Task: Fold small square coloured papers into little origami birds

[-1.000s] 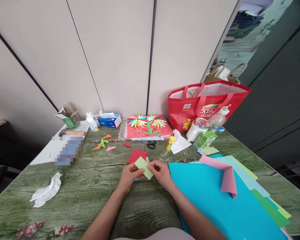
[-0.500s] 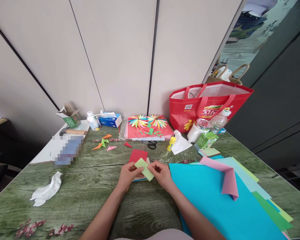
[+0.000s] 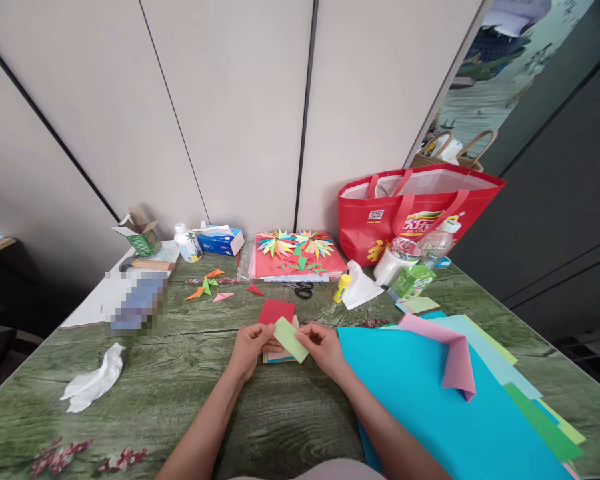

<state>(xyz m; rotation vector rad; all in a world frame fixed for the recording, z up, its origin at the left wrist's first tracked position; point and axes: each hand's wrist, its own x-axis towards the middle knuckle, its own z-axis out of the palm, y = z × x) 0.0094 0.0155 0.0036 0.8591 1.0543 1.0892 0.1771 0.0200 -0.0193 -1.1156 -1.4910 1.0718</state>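
A light green piece of paper (image 3: 291, 340), tilted, is between my two hands above a small stack of coloured paper. My left hand (image 3: 251, 348) has its thumb and fingers closed at the paper's left edge. At the opposite edge, my right hand (image 3: 323, 345) pinches it between thumb and fingers. Behind the green piece a red paper square (image 3: 277, 311) tops the far part of the stack, whose lower layers (image 3: 275, 358) show white and blue edges. My hands and the green paper hide part of that stack.
Large blue sheets (image 3: 420, 387) and a folded pink strip (image 3: 455, 347) lie at right. Farther back are scissors (image 3: 303, 289), a glue stick (image 3: 342, 288), small folded paper pieces (image 3: 207, 285), a red bag (image 3: 415, 213) and a tissue box (image 3: 221, 240). A crumpled tissue (image 3: 95, 379) lies left.
My left thumb has slid left, from over the light green paper to its edge, uncovering more of it. My right hand keeps its pinch almost in place.
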